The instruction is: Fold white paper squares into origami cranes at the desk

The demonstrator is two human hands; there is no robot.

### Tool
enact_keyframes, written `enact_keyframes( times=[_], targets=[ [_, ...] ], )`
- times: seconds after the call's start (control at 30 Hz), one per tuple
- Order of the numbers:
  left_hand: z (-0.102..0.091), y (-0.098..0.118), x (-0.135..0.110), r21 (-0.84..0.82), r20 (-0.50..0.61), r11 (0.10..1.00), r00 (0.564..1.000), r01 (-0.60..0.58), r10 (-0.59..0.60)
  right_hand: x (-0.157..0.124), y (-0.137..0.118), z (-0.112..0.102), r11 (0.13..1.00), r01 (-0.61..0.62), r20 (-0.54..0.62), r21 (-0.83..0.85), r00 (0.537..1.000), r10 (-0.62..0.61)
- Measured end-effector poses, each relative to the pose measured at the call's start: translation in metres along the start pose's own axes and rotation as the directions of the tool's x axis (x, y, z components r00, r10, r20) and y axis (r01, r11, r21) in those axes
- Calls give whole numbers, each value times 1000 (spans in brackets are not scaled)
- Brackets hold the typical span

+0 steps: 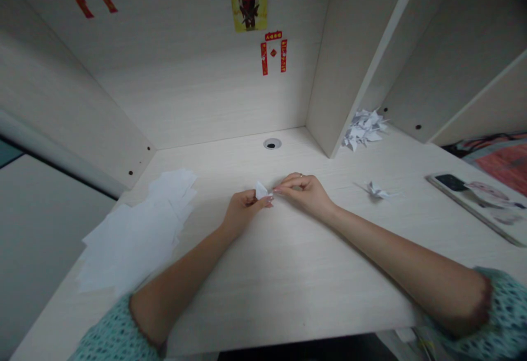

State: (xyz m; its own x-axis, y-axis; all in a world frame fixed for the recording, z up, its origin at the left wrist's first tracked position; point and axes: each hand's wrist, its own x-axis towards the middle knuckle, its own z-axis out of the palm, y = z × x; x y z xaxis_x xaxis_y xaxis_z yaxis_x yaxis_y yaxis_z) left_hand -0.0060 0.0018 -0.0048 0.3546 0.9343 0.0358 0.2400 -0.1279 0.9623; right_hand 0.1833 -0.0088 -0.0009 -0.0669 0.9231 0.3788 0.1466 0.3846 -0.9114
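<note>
Left hand (244, 210) closed in a pinch, thumb on the near side; right hand (307, 192) opposite, thumb and forefinger together, the other fingers bent. Both at mid-width of the pale desk (263, 284). Left of them, loose white sheets (135, 240) overlap; ahead to the right, a heap of folded papers (364, 129) beside the divider, a lone folded piece (376, 192) nearer the front edge. Smallest, and what I watch from my end: the folded paper (261, 190) between the hands, gripped by the left, its narrow end reaching across to the right fingertips, which seem to have it. Left is nearer its bulk. Hand-to-hand line matters most, I judge; full long axis I can't tell, fingers hide it.
</note>
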Motion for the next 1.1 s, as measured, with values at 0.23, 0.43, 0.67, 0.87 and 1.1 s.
enact_keyframes(
  times=[0.23,0.43,0.67,0.87,1.1],
  targets=[
    [-1,2,-1,19,0,1000,1000,16,-16,0,0,1,1000,-3,-24,0,1000,3],
    [0,-1,-1,15,4,1000,1000,21,-21,0,0,0,1000,-11,-5,-1,1000,11],
    [0,2,-2,20,9,1000,1000,13,-14,0,2,1,1000,-19,-3,24,1000,20],
    [-1,3,-2,16,35,1000,999,4,-4,-1,1,3,998,-52,-23,28,998,53],
    [-1,0,-1,17,39,1000,999,7,-7,3,4,-3,998,-62,77,7,995,61]
  ],
)
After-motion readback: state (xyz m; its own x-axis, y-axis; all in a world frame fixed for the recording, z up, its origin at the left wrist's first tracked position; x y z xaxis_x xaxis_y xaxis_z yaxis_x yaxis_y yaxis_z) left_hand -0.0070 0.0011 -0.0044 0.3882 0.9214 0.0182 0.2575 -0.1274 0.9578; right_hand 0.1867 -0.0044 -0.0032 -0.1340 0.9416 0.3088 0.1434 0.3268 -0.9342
